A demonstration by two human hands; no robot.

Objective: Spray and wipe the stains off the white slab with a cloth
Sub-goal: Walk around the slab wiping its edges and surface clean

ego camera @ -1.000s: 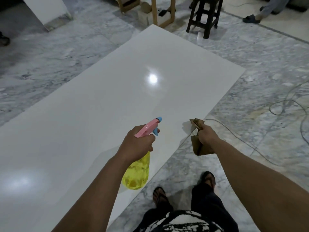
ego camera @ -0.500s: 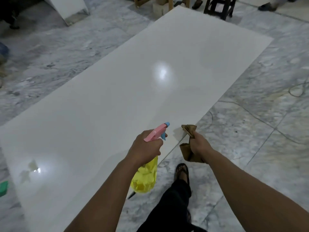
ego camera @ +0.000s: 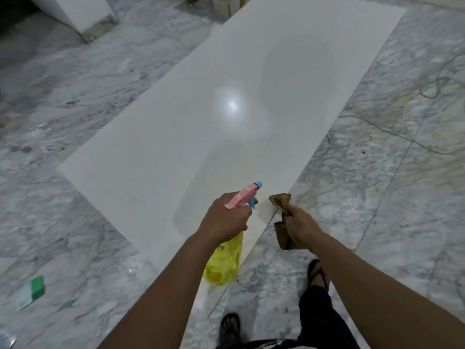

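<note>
Slab, white and glossy, lies flat on the grey marble floor, running away from the person's feet toward the far wall, so the whole top face is open to be sprayed from a standing position. A ceiling light glares off its middle, and that shine makes it hard to pick out stains; there may be a faint yellowish mark near the close corner, but I cannot be sure of it.

The left hand is wrapped around the neck of a spray bottle, yellow in the body with a pink head and a blue nozzle. The nozzle points out over the near end of the slab, which looks like aiming before a squirt. The bottle hangs above the slab's near edge, not resting on it.

The right hand is closed on a brown cloth, bunched up with one end poking forward and the rest hanging below the fist. It is held just beside the bottle, over the slab's right edge, seemingly so it can come in for wiping once the surface is wet.

The person stands in sandals at the slab's near corner. A green-and-white object lies on the floor off to the left, and a thin cable trails across the marble on the right
</note>
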